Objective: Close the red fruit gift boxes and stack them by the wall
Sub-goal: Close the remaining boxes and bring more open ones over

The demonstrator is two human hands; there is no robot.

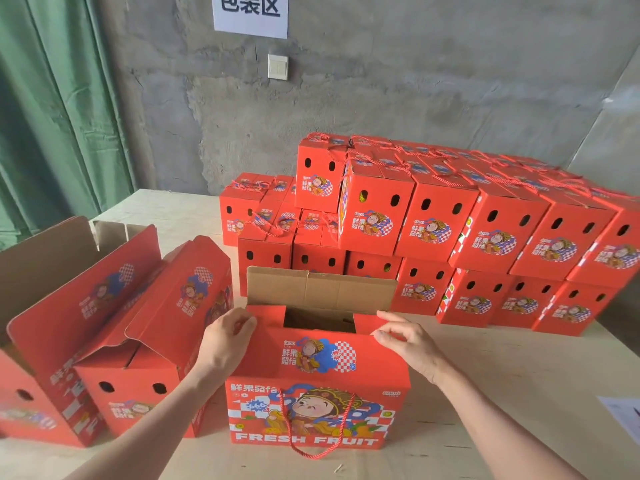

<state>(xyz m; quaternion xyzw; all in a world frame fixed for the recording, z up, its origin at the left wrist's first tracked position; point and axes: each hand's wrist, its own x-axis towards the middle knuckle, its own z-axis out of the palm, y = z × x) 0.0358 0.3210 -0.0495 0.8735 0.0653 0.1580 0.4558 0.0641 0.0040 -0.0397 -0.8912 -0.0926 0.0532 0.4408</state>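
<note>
With left hand (225,337), pinching left end flap (265,315) of gift box (318,414); with right hand (407,337), pinching right end flap (372,322). Fingers curling on cardboard both sides, neither hand lying flat. Working on box sitting on counter (502,393) right between the hands, top not yet closed: rear flap (322,289) standing upright beyond the fingers, near flap (311,355) rising toward the wrists, tilt hard to tell. Contents not showing.

Judging risks from here:
- Risking end flaps springing back up if letting go before bringing long flaps over.
- Risking creasing or tearing if pushing down unevenly, one side leading.
- Risking rope handle (311,445), dangling down front face below the wrists, snagging or getting trapped under box when lifting.
- Risking knocking open boxes (149,341) crowding just left of left hand.
- Risking stack (450,220), beyond the hands against wall (381,98), shifting or toppling if landing next box off-centre on top tier.
</note>
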